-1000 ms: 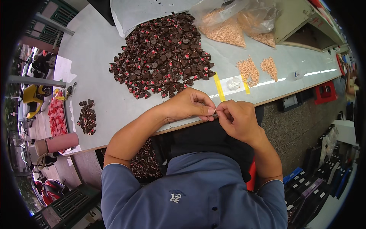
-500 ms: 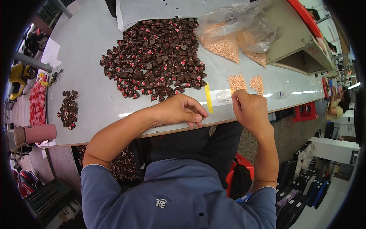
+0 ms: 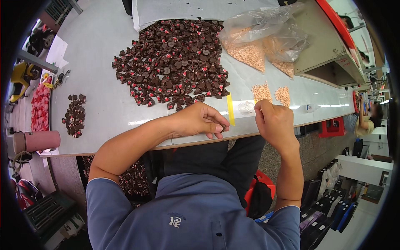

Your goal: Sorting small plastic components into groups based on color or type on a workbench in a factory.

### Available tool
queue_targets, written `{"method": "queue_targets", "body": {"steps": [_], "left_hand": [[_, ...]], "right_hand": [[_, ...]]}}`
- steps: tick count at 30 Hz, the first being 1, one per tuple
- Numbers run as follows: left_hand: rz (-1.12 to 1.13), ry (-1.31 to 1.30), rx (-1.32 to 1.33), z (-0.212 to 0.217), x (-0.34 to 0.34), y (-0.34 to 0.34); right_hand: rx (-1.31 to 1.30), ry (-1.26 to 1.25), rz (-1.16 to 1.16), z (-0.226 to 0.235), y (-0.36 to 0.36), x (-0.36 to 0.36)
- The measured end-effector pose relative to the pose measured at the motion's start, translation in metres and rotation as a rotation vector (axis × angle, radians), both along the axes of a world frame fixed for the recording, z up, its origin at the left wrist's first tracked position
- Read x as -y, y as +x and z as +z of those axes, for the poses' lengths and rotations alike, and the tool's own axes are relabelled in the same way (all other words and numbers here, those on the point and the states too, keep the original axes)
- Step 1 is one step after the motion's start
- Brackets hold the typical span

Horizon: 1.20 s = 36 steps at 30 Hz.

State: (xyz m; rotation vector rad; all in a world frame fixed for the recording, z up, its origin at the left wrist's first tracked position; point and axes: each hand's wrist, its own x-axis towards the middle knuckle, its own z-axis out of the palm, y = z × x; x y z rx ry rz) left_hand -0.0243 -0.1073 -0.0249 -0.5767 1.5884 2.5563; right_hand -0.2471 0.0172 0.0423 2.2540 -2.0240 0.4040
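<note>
Head view, hands now apart, left hand [image 3: 199, 121] grip pinching small dark piece [image 3: 223, 128], right hand [image 3: 274, 121] grip pressed together

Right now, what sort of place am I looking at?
Probably a small-parts assembly workshop: a long white workbench heaped with small dark brown and red parts, clear bags of tan pellets, and another person seated at the far right.

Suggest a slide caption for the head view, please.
Left hand pinches a small dark part; right hand reaches near the tan pellets.
</note>
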Motion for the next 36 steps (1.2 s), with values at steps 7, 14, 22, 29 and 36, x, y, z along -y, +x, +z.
{"method": "queue_targets", "body": {"steps": [7,14,22,29,36], "left_hand": [[0.019,0.062,0.032,0.005,0.001,0.0],[0.035,0.062,0.036,0.006,0.0,-0.002],[0.038,0.076,0.035,0.003,0.001,0.0],[0.051,0.044,0.052,0.0,0.0,0.0],[0.081,0.077,0.026,0.005,-0.002,-0.004]], "right_hand": [[0.501,0.041,0.042,-0.007,0.032,-0.015],[0.61,0.006,0.063,-0.026,0.046,-0.017],[0.599,-0.011,0.083,-0.031,0.049,-0.017],[0.367,-0.121,0.157,-0.03,0.056,-0.019],[0.905,-0.206,-0.223,-0.036,0.022,-0.036]]}}
